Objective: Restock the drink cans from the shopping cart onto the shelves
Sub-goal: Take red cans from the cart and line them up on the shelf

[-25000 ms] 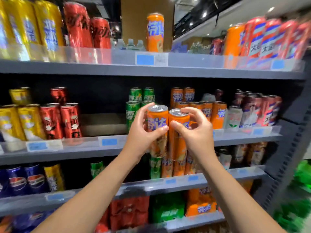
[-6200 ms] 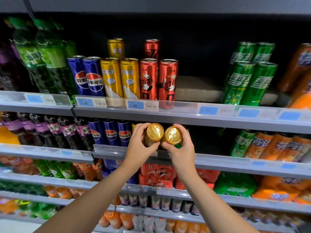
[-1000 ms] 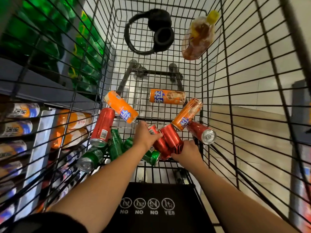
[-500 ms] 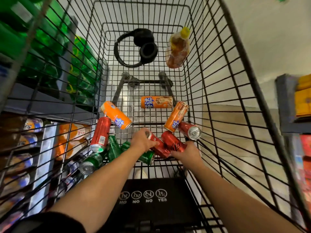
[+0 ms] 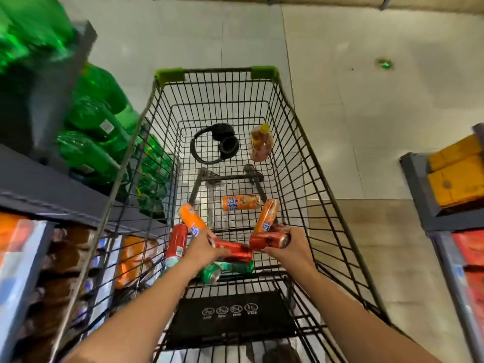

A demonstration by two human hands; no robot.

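Red cans were held above the cart (image 5: 324, 195) floor: left hand (image 5: 203, 248) gripped one can (image 5: 231, 251), right hand (image 5: 293, 248) another (image 5: 269, 240). Probably stiff, smooth, slippery; mid-body grip looked safest.

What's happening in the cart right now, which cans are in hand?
A person is reaching into the shopping cart. The left hand grips one red can and the right hand grips another red can, both lifted off the cart floor. Orange cans, green cans and one more red can lie loose below.
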